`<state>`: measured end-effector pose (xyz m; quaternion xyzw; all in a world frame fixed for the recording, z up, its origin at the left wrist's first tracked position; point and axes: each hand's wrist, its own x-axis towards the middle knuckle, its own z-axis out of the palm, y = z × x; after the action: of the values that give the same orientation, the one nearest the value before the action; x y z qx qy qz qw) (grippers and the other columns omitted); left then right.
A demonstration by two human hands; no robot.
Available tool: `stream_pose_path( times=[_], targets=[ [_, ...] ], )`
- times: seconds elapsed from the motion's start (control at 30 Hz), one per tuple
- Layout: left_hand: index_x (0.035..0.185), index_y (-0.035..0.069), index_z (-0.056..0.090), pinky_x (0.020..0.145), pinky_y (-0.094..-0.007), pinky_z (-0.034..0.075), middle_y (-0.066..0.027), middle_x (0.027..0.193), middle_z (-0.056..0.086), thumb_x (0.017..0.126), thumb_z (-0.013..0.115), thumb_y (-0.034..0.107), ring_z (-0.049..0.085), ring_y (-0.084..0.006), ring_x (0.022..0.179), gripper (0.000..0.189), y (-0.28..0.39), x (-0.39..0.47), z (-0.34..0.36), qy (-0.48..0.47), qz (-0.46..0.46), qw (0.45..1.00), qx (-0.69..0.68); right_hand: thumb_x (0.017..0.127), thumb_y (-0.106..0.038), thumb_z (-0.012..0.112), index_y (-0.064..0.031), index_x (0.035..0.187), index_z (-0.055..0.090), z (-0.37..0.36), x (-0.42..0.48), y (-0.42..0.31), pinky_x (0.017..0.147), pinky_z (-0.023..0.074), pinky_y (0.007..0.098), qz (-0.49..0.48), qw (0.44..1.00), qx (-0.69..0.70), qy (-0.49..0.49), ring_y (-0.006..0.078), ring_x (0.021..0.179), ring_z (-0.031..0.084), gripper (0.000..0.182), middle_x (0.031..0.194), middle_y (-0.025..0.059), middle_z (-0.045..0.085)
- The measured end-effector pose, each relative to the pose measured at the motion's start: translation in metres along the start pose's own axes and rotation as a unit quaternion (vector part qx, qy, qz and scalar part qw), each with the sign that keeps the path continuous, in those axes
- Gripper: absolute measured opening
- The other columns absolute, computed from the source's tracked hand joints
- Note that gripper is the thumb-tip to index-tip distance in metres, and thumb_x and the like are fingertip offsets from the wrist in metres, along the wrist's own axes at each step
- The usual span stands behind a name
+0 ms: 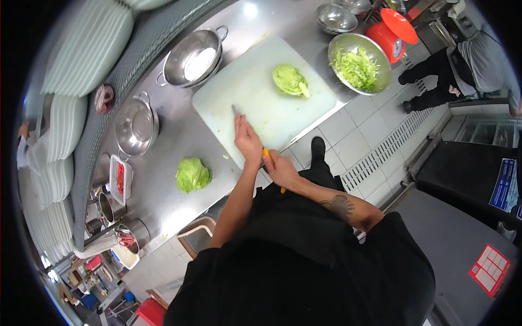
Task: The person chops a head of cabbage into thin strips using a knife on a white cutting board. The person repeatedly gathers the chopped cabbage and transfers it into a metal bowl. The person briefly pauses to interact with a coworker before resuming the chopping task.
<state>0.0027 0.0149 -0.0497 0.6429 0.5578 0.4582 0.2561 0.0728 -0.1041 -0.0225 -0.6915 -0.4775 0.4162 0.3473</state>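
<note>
My right hand grips the orange handle of a kitchen knife at the near edge of the white cutting board. My left hand lies along the blade with its fingers stretched forward. Most of the blade is hidden beneath it; a tip shows past the fingers. Whether those fingers pinch the blade cannot be seen. A trimmed piece of lettuce rests on the board's right part. To the left, a rounder lettuce head sits on the steel counter.
A steel bowl of cut lettuce stands at the counter's right edge, beside a red scale. Steel colanders and a white tub of red strips line the back. Stacked plates fill the shelf. Another person stands at right.
</note>
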Motion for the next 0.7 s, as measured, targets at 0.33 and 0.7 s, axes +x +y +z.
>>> stream_pose_path(
  times=[0.33,0.7],
  targets=[
    [0.129,-0.008,0.056,0.112,-0.0423,0.035,-0.0275,0.145,0.046,0.098,0.049,0.005,0.041,-0.0401,0.138,0.034,0.177,0.078,0.107,-0.053,0.156,0.986,-0.036,0.099,-0.026,0.054,0.0026,0.102,0.055,-0.192,0.016,-0.055,0.06,0.0474,0.0547,-0.035,0.991,0.07,0.111,0.0509,0.068,0.061,0.029,0.067,0.0301,0.06],
    [0.121,-0.002,0.066,0.106,-0.0428,0.043,-0.0272,0.127,0.061,0.096,0.057,0.027,0.058,-0.0396,0.122,0.039,0.242,0.107,0.319,-0.244,0.2,0.949,0.005,0.104,-0.026,0.05,-0.0003,0.115,0.058,-0.4,-0.103,0.044,0.039,0.0403,0.0252,0.194,0.934,0.27,0.127,0.0085,0.043,0.048,0.029,0.064,0.0021,0.054]
  ],
)
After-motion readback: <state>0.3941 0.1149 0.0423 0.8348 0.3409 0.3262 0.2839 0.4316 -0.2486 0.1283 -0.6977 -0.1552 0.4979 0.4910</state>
